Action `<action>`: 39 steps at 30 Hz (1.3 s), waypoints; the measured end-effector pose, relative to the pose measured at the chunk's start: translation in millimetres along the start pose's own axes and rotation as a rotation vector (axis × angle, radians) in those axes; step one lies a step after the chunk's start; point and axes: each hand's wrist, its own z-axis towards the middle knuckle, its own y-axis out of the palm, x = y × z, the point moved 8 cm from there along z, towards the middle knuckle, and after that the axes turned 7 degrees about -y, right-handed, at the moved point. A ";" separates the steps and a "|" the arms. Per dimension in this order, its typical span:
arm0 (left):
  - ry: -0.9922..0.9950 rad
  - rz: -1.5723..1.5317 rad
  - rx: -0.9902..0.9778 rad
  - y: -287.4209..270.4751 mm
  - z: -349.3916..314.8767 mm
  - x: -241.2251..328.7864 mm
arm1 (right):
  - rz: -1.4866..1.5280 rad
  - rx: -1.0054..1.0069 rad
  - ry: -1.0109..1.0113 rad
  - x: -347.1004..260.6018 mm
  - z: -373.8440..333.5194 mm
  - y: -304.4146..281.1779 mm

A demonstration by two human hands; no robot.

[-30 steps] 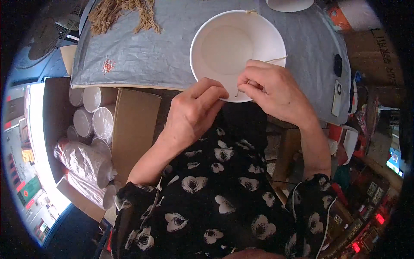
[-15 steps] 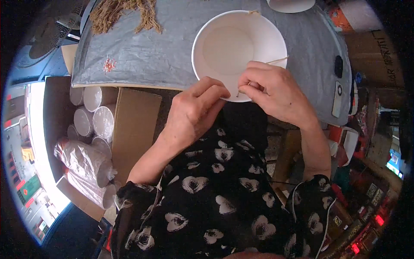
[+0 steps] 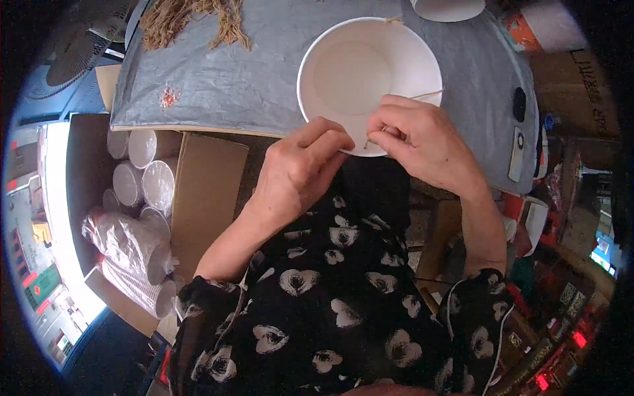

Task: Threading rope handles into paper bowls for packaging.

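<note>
A round white paper bucket (image 3: 353, 69) rests at the table's near edge, its open mouth tilted toward me. At the near left of its rim is my left hand (image 3: 300, 155), fingers closed on the wall. My right hand (image 3: 422, 138) pinches a thin brown twine cord (image 3: 428, 94); one short end pokes out below the fingertips inside the bucket, and the other sticks out above the knuckles. At the far rim a twine knot (image 3: 394, 20) shows. The fingertips of my left hand are partly hidden behind the rim.
A grey-covered table (image 3: 224, 86) carries bundles of brown twine (image 3: 178, 23), small red-white bits (image 3: 170, 98), a second white bucket (image 3: 449, 8), a black object (image 3: 519, 104) and a white phone-like device (image 3: 516, 155). An open cardboard box (image 3: 208, 191) of white tubs (image 3: 158, 185) stands left.
The bucket has shifted very slightly to the right in the picture. Both hands keep nearly the same pose, and the right still pinches the twine cord.
</note>
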 end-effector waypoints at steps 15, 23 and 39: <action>-0.004 0.001 -0.002 -1.1 -0.5 -0.8 | -0.042 -0.008 -0.104 -4.9 -1.5 -1.7; -0.020 0.043 -0.010 1.8 0.3 -0.7 | -0.078 -0.033 -0.060 -0.4 1.3 0.6; -0.018 0.096 -0.069 4.2 6.2 2.0 | -0.041 -0.038 -0.018 1.9 3.0 1.0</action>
